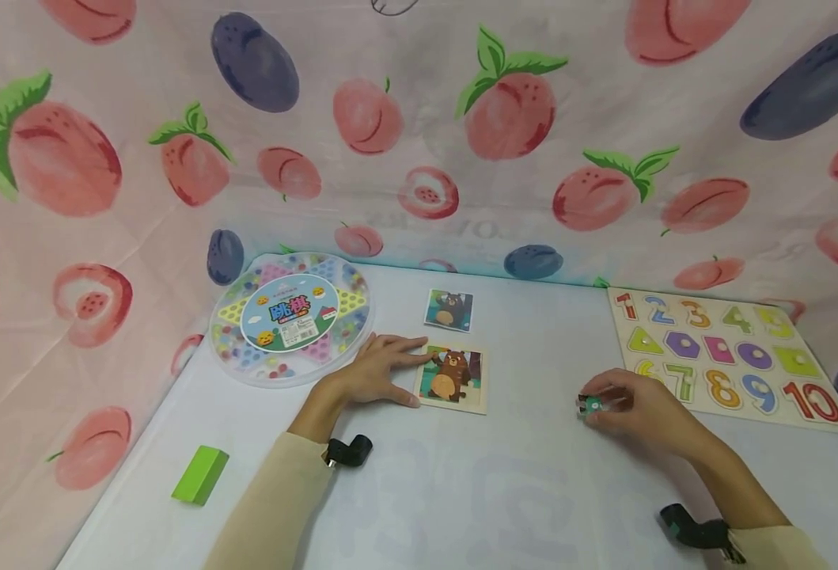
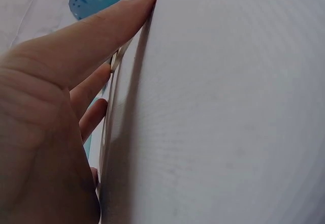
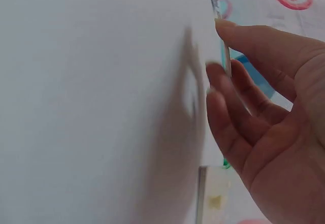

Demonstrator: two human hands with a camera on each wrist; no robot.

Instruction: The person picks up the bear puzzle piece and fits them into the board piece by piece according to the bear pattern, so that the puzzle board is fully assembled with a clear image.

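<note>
A square wooden jigsaw puzzle (image 1: pixel 450 378) with a brown bear lies in the middle of the table. My left hand (image 1: pixel 379 370) rests at its left side, fingers spread and fairly straight, with the thumb near the lower left corner and fingertips at the upper left. In the left wrist view, the thumb (image 2: pixel 86 43) reaches to the board's edge. To the right, my right hand (image 1: pixel 635 408) pinches a small green and brown puzzle piece (image 1: pixel 591 404) between thumb and fingers. The right wrist view shows that piece (image 3: pixel 227 56) nearly edge-on.
Behind the puzzle lies a small bear picture card (image 1: pixel 449 309). A round Chinese checkers set (image 1: pixel 290 317) sits at the back left, and a green block (image 1: pixel 201 475) at the front left. A number-and-shape board (image 1: pixel 728 356) lies at the right. Fruit-print cloth (image 1: pixel 419 119) hangs behind.
</note>
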